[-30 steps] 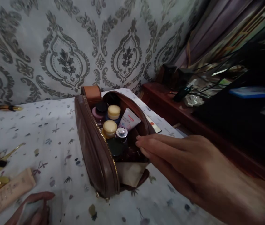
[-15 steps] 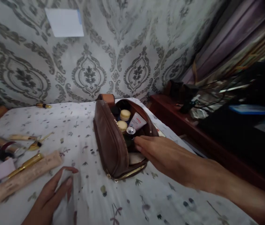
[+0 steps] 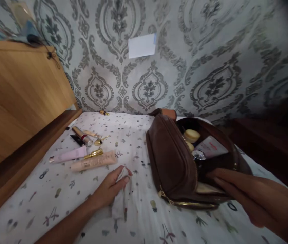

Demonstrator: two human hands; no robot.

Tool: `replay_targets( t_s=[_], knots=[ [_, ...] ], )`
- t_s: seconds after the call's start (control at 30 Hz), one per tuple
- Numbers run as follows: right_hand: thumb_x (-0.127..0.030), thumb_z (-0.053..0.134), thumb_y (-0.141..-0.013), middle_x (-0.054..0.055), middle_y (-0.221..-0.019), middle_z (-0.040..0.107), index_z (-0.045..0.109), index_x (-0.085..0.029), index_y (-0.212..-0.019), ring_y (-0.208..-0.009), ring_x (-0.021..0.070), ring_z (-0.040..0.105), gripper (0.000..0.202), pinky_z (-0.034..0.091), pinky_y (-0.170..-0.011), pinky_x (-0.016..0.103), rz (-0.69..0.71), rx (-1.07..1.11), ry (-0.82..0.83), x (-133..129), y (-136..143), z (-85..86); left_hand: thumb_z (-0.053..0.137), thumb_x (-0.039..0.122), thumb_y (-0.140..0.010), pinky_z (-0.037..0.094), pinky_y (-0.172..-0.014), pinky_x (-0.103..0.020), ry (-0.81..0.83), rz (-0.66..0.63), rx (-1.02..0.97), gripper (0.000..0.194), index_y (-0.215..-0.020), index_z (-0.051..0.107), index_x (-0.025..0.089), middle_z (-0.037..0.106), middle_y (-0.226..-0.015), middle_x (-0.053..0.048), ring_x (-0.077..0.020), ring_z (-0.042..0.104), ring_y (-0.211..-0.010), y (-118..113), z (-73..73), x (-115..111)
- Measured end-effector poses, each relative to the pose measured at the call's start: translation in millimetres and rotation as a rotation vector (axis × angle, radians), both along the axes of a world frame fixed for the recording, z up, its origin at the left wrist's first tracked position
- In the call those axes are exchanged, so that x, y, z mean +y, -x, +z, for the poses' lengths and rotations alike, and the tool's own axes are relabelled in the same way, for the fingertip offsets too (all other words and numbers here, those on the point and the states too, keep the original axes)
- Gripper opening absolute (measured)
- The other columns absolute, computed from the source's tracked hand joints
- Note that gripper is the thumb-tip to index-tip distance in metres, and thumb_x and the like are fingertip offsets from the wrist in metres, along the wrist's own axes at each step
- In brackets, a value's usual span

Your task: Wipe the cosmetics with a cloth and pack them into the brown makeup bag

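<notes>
A brown leather pouch [image 3: 171, 157] lies unzipped on the patterned white sheet. Inside it show cream-coloured jars [image 3: 191, 135], a white tube [image 3: 211, 146] and a silver-topped item [image 3: 199, 155]. My right hand [image 3: 245, 188] reaches over the pouch's near right edge, its fingertips inside the opening; whether they grip anything is hidden. My left hand [image 3: 113, 186] is closed on a white cloth [image 3: 118, 205] to the left of the pouch. A thin brush-like stick [image 3: 125, 206] lies along the cloth.
Beyond my left hand lie a beige tube [image 3: 94, 162], a pink tube [image 3: 69, 155], a gold tube [image 3: 93, 154] and a brown cylinder [image 3: 81, 135]. A wooden panel [image 3: 24, 98] borders the left; the patterned wall [image 3: 138, 81] stands behind.
The view has swung left, so the pouch appears further right and the wooden panel shows. My right hand remains at the pouch opening, and my left hand still holds the cloth.
</notes>
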State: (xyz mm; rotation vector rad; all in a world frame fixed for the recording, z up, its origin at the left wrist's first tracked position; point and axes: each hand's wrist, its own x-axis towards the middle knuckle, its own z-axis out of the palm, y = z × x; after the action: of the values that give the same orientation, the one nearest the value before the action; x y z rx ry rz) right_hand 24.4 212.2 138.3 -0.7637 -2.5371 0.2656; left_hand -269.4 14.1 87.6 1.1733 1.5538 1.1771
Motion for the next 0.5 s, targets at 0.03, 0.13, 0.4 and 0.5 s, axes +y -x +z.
replay_targets(
  t_s=[0.03, 0.13, 0.4, 0.5],
  knots=[
    [-0.061, 0.031, -0.097, 0.004, -0.049, 0.053, 0.067, -0.035, -0.081, -0.043, 0.017, 0.056, 0.047, 0.035, -0.044, 0.035, 0.017, 0.005, -0.019, 6.2, -3.0, -7.2, 0.047, 0.051, -0.095, 0.035, -0.067, -0.026, -0.01, 0.003, -0.003, 0.036, -0.104, 0.056, 0.018, 0.047, -0.073, 0.003, -0.0143, 0.042, -0.068, 0.0, 0.3, -0.4],
    [-0.068, 0.023, -0.094, 0.002, -0.039, 0.043, 0.07, -0.033, -0.08, -0.041, 0.0196, 0.053, 0.06, 0.038, -0.046, 0.036, -0.011, -0.051, 0.016, 20.3, -11.5, -19.7, 0.049, 0.051, -0.094, 0.035, -0.069, -0.026, -0.045, 0.013, -0.014, 0.035, -0.103, 0.057, 0.018, 0.047, -0.076, 0.002, -0.0143, 0.043, -0.069, 0.6, -1.0, -1.2],
    [-0.077, 0.023, -0.087, -0.002, -0.035, 0.04, 0.071, -0.033, -0.086, -0.032, 0.02, 0.046, 0.066, 0.043, -0.042, 0.034, -0.151, -0.079, 0.156, -6.2, 0.3, 10.5, 0.056, 0.052, -0.088, 0.039, -0.069, -0.026, -0.104, 0.127, -0.087, 0.035, -0.098, 0.059, 0.018, 0.051, -0.075, 0.001, -0.0157, 0.047, -0.071, 5.9, 1.4, -0.8],
    [-0.079, 0.021, -0.088, -0.002, -0.036, 0.04, 0.071, -0.031, -0.091, -0.033, 0.0201, 0.047, 0.069, 0.044, -0.044, 0.035, -0.185, -0.045, 0.12, -18.8, 4.8, 19.2, 0.057, 0.05, -0.086, 0.04, -0.068, -0.026, -0.127, 0.214, -0.058, 0.033, -0.097, 0.059, 0.019, 0.052, -0.074, 0.002, -0.0156, 0.048, -0.069, 14.1, 11.7, -1.4]
  ],
)
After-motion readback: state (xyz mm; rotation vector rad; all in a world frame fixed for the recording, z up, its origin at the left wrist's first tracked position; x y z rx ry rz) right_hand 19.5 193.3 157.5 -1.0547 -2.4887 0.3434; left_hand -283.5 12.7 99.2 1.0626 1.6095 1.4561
